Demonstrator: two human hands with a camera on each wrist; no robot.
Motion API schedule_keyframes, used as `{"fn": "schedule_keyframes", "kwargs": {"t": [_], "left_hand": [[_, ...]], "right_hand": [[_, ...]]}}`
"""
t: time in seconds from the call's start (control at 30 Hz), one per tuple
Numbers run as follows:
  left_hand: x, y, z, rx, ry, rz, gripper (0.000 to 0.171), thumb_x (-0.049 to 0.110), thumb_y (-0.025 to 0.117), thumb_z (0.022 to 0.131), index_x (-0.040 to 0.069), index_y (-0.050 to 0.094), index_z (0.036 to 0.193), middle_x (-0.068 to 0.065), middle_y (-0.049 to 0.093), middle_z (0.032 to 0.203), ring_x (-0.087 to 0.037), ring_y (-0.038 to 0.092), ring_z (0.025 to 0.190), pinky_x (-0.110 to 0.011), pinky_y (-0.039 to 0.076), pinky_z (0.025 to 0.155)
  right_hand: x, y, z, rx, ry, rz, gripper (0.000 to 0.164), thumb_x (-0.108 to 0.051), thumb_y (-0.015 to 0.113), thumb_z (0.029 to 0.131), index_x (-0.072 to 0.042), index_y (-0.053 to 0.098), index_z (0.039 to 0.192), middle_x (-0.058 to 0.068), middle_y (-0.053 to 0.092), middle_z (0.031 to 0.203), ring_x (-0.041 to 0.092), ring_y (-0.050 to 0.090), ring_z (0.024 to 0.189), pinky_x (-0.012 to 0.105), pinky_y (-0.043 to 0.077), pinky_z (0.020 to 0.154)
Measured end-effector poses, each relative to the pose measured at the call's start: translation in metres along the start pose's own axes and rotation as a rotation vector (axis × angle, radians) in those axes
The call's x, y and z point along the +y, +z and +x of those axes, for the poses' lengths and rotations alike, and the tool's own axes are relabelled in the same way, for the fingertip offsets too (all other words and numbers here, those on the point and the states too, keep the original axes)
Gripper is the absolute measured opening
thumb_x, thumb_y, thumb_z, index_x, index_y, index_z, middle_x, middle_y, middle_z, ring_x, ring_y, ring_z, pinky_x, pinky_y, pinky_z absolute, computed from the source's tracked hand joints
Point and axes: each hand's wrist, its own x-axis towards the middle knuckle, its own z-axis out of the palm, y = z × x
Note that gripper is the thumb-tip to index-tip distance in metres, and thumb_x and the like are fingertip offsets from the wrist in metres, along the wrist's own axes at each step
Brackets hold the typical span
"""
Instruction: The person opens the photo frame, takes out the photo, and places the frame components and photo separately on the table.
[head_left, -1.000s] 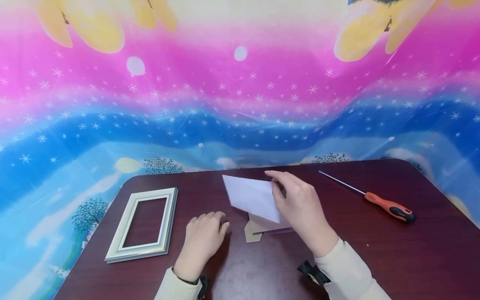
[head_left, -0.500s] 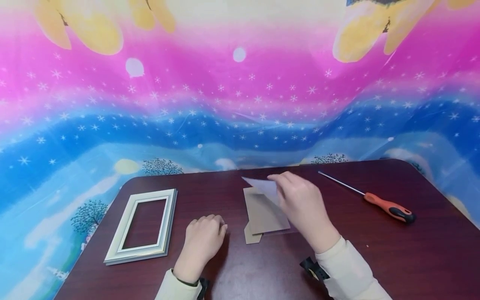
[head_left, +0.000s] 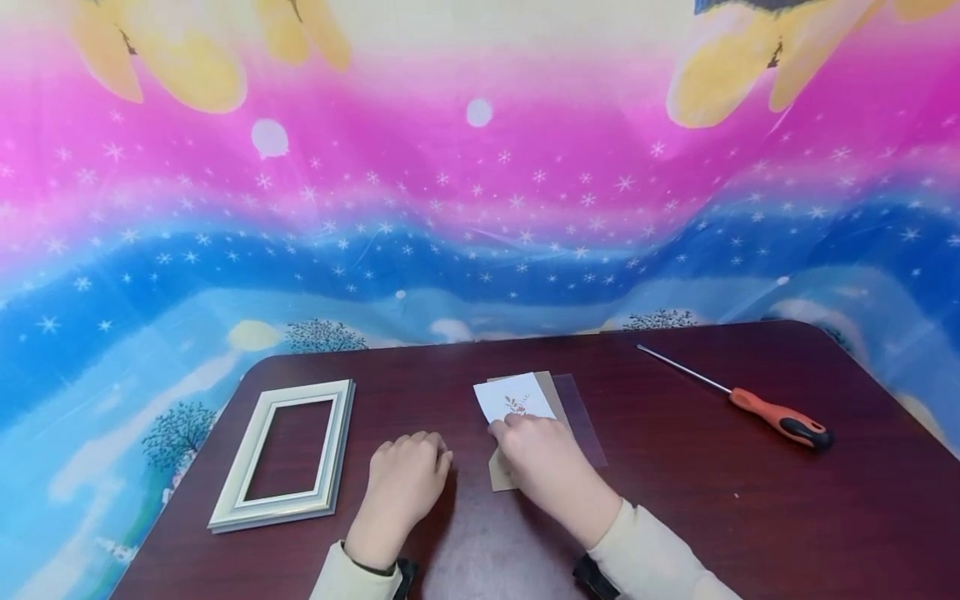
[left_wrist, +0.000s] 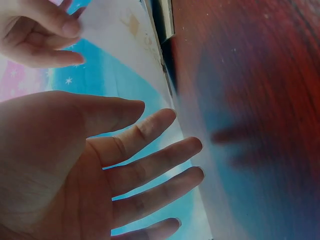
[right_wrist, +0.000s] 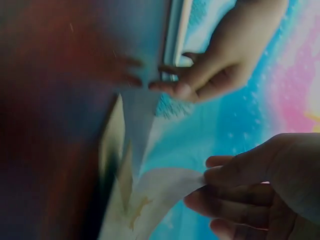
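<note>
My right hand (head_left: 551,467) pinches the near edge of a white card (head_left: 504,393) with a small printed plant sprig. The card bends upward toward the fingertips in the right wrist view. Under it lies a brown backing board (head_left: 557,392), partly covered, with a tan tab (head_left: 501,477) poking out at the near left. A clear sheet (head_left: 587,429) shows along the board's right side. Left of this stack, my left hand (head_left: 408,479) stays by the table, holding nothing; its fingers (left_wrist: 155,162) are spread and relaxed in the left wrist view.
A pale picture frame (head_left: 334,442) with an open middle lies on the dark wooden table (head_left: 465,558) at the left. Toward the right is a screwdriver (head_left: 776,415) with an orange and black handle. A printed cloth (head_left: 420,217) hangs behind the table.
The right hand has turned the card from its blank face to its printed face and brought it down and left over the brown board. My left hand has stayed in place.
</note>
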Motion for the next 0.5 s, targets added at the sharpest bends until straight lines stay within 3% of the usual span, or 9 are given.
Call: {"fn": "schedule_keyframes", "kwargs": {"t": [0.2,0.5], "left_hand": [[0.001,0.000,0.001,0.001,0.005,0.001,0.016,0.029,0.063,0.085,0.016,0.066,0.074,0.001,0.068,0.069,-0.019,0.062,0.068,-0.039,0.052,0.062],[0.000,0.003,0.002,0.019,0.016,0.007,0.015,0.030,0.064,0.084,0.017,0.068,0.077,0.001,0.068,0.071,-0.018,0.062,0.068,-0.037,0.052,0.059]], "right_hand": [[-0.013,0.006,-0.005,-0.038,-0.041,-0.026,0.009,-0.004,0.069,0.067,-0.011,0.065,0.072,0.001,0.064,0.060,0.016,0.061,0.055,0.031,0.052,0.043],[-0.015,0.007,-0.005,-0.017,-0.063,-0.048,0.008,-0.012,0.071,0.068,-0.011,0.064,0.071,0.000,0.063,0.058,0.016,0.059,0.053,0.030,0.051,0.046]]}}
